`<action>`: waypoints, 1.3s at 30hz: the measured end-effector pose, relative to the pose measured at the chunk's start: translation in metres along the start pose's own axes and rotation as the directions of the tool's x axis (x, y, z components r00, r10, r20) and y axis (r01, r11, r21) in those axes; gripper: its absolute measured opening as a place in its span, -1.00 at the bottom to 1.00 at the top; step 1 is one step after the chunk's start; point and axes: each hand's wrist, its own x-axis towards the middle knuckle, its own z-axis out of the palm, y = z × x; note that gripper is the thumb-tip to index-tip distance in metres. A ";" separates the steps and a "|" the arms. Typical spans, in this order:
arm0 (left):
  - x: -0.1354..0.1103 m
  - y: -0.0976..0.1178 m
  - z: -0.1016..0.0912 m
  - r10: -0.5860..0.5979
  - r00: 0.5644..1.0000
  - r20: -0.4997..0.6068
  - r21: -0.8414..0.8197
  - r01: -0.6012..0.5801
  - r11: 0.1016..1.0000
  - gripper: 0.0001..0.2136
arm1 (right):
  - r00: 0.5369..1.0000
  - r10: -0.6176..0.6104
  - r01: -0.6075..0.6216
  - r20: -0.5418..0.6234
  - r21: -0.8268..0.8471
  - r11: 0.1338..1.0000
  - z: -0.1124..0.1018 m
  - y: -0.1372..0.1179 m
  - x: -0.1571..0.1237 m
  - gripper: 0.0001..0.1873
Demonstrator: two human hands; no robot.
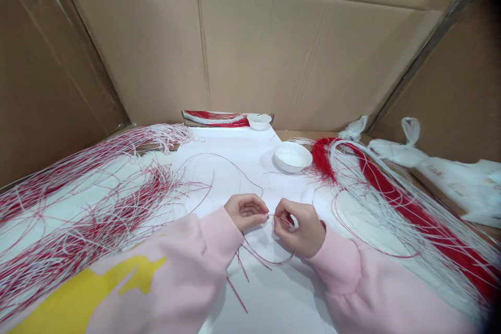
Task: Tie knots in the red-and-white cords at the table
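Note:
My left hand (247, 211) pinches a thin red cord (272, 215) between thumb and fingertips. Close by on the right, my right hand (299, 224) has its fingers curled and pinched on the same cord, so a short stretch spans the gap. Both hands are just above a white sheet (270, 300). A loop of red cord (274, 261) hangs below them, and its link to the held piece is hard to follow. Short red cord pieces (237, 295) lie by my left sleeve. The cord ends inside the fingers are hidden.
Red and white cords lie in a bundle (129, 209) at left, another (90, 162) behind it. At right are red cords (399, 193) and white cords (391, 219). A white bowl (293, 160) stands beyond my hands, before a mirror-like strip (219, 118). Cardboard walls (258, 47) enclose the table.

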 end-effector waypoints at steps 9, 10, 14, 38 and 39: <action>-0.002 -0.002 -0.001 -0.004 1.000 0.004 0.022 0.004 1.000 -0.77 | 1.000 -0.007 0.007 0.018 -0.030 1.000 0.000 -0.001 0.000 -0.90; -0.002 -0.001 -0.001 -0.003 1.000 0.009 0.024 0.003 1.000 -0.78 | 1.000 -0.008 0.008 0.020 -0.030 1.000 0.001 -0.001 0.000 -0.90; -0.002 0.000 0.000 0.002 1.000 0.016 0.041 -0.002 0.999 -0.80 | 1.000 -0.015 0.015 0.021 -0.023 1.000 0.002 -0.001 -0.001 -0.89; -0.005 0.001 0.003 0.021 1.000 0.003 0.078 -0.021 0.997 -0.76 | 0.999 0.052 -0.053 0.010 0.110 0.993 -0.001 -0.006 0.002 -0.91; -0.005 0.001 0.003 0.025 1.000 0.005 0.090 -0.026 0.996 -0.76 | 0.999 0.049 -0.050 0.017 0.115 0.992 -0.001 -0.006 0.002 -0.91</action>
